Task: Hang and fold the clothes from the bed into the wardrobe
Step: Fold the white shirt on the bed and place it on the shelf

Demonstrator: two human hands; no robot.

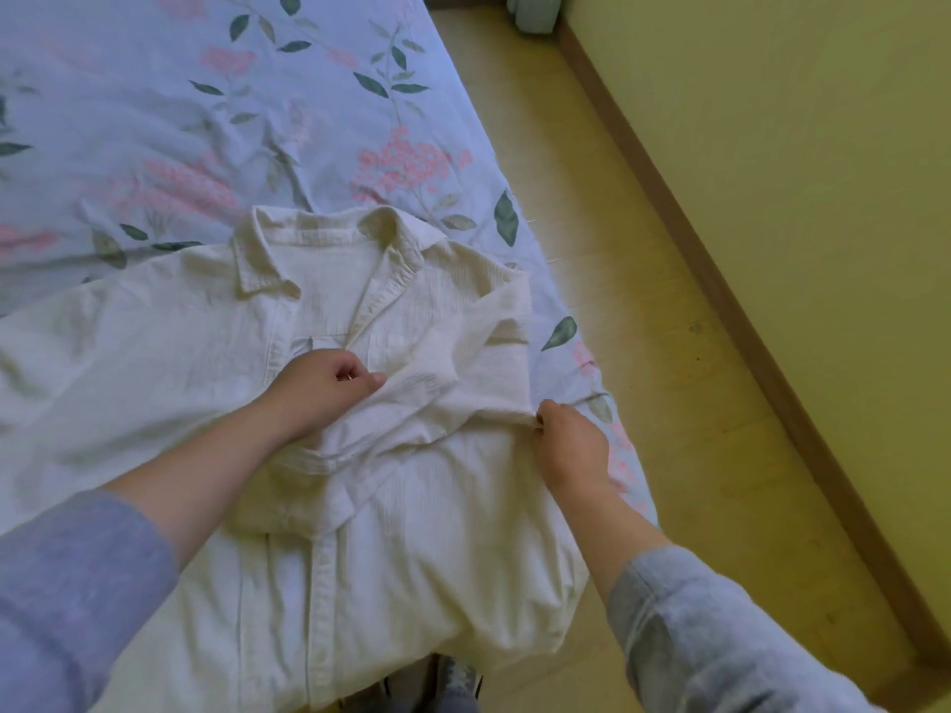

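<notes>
Head view: left hand [329, 383] and right hand [568, 440] each pinch the shirt [360, 584] sleeve [453, 398], folded across. Uneven pulling could skew the fold

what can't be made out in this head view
The wardrobe: outside the head view.
Sleeve of the white shirt: head view, cut off by left edge.
Grip of the left hand: head view, curled fingers hide whether it pinches cloth.
The white object on floor: head view, cropped by top edge.
</notes>
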